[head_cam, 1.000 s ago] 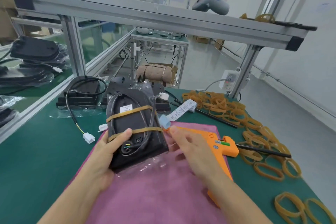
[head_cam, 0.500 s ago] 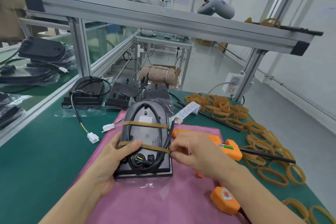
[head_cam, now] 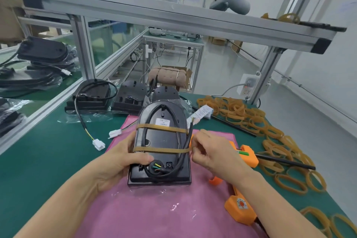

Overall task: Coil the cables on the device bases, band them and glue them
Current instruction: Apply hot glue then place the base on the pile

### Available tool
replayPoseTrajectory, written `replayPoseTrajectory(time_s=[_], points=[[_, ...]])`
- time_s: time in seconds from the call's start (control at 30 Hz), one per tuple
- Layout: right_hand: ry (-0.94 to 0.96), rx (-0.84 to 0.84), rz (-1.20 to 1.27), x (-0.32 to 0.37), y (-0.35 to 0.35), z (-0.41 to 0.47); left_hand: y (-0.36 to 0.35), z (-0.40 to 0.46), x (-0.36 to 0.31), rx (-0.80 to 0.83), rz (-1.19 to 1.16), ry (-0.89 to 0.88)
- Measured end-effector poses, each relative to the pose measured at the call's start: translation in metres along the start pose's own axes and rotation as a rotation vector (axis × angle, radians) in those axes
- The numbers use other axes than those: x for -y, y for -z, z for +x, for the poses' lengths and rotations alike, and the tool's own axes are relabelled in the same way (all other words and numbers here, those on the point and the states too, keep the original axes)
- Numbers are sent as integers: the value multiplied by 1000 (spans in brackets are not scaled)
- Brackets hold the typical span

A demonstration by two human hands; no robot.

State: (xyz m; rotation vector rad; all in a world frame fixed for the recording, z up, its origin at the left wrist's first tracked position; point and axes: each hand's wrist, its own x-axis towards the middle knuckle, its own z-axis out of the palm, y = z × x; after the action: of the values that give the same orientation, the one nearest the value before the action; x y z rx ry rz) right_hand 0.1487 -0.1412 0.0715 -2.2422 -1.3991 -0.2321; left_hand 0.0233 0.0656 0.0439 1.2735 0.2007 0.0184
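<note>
A black device base (head_cam: pixel 161 142) lies flat on a pink cloth (head_cam: pixel 154 208), wrapped in clear film. Its black cable (head_cam: pixel 178 141) is coiled on its underside under two tan rubber bands (head_cam: pixel 162 149). My left hand (head_cam: pixel 117 164) grips the base's left edge, thumb over the cable near the lower band. My right hand (head_cam: pixel 210 152) pinches the lower band at the base's right edge. An orange glue gun (head_cam: pixel 245 160) lies right behind my right hand, partly hidden by it.
Three more black bases (head_cam: pixel 90 96) with loose cables and white connectors (head_cam: pixel 99 144) stand at the back of the green table (head_cam: pixel 38 160). Several loose rubber bands (head_cam: pixel 251 118) and a black rod (head_cam: pixel 286 162) cover the right side. An aluminium shelf frame (head_cam: pixel 173 19) spans overhead.
The base was held up tilted a second ago; it now lies flat on the cloth. My right hand has moved in from the glue gun to the lower band at the base's right edge.
</note>
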Motion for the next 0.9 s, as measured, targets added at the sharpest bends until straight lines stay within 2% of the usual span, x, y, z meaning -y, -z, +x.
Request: replayPoseTrajectory(time_s=[0.13,0.23,0.33,0.47,0.57,0.63,0.73,0.83,0.9], points=[[43,79,32,-3,3,0,6,0,0,36,-25,5],[71,87,127,3,7,3,5,-1,10,23,-171,-12],[121,76,190,7,10,8,1,-3,20,89,-408,39],[128,61,157,1,10,8,-3,-3,20,97,-458,90],[-51,100,317,-2,5,7,-7,-2,24,12,-463,64],[-248,99,564,-3,3,5,-7,-2,26,-72,-409,-1],[-548,100,898,-2,-5,0,-8,-2,24,-108,-330,-72],[-635,208,1243,10,-16,-2,-14,-1,19,-157,-226,-120],[-616,223,1271,20,-22,0,-18,1,19,-155,-179,-137]])
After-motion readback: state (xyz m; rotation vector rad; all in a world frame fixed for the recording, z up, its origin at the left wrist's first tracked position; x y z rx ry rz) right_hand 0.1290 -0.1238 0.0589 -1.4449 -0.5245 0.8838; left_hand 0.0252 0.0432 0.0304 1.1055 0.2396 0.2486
